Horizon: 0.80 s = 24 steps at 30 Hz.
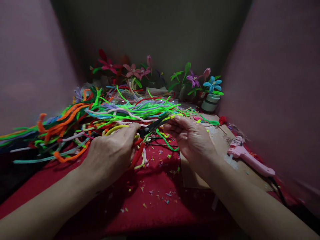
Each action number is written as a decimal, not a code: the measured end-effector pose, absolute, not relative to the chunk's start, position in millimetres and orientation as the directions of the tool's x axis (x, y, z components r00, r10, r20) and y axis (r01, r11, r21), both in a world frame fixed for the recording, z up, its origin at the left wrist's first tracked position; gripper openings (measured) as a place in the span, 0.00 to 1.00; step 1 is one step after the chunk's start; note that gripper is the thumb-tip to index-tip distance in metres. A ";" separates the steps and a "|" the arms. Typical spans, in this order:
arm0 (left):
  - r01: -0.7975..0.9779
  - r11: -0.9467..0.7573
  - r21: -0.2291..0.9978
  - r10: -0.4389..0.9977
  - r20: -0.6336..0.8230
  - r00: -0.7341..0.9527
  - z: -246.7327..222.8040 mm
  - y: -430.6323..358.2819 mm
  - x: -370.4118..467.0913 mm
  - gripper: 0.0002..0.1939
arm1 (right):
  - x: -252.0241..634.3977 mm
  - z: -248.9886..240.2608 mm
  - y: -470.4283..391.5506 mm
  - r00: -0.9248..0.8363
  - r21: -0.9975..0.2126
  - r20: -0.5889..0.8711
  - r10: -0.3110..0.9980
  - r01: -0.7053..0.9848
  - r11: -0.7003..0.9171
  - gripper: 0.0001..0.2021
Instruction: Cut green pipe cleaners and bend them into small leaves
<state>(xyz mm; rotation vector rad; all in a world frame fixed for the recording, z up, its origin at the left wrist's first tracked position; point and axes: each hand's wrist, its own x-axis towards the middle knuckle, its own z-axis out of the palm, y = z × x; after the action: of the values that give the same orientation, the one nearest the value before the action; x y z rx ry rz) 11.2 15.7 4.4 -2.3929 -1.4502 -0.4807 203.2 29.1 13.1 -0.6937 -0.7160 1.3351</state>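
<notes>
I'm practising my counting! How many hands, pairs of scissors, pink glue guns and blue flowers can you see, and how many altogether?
Left hand plus right hand: 2
Scissors: 1 pair
Pink glue gun: 1
Blue flower: 1
Total: 5

You've a mauve wall/cloth [27,60] L & another R [280,66], dk grey wall [155,30] at back, red-covered table [155,213] in front of you; lighting v. dim.

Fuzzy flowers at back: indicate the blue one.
The light blue fuzzy flower, rightmost, above the pale cylindrical jar; the pink flowers and purple flower stand farther left.
</notes>
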 end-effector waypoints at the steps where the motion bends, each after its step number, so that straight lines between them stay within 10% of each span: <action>1: 0.893 -0.441 -0.083 0.793 0.429 0.432 4.4 15.7 11.2 0.22 | 203.4 12.8 29.2 0.091 -0.794 0.073 0.993 -0.597 0.113 0.05; 24: 0.836 -0.411 -0.364 0.621 0.560 0.549 3.3 13.8 8.5 0.18 | 204.4 13.6 29.2 -0.044 -0.769 0.003 0.999 -0.639 -0.026 0.04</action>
<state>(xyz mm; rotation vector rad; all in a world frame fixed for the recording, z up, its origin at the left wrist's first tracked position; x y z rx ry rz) 8.5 13.8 3.3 -2.1674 -1.1680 -0.4520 204.4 29.2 13.6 -0.6708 -0.7062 1.4994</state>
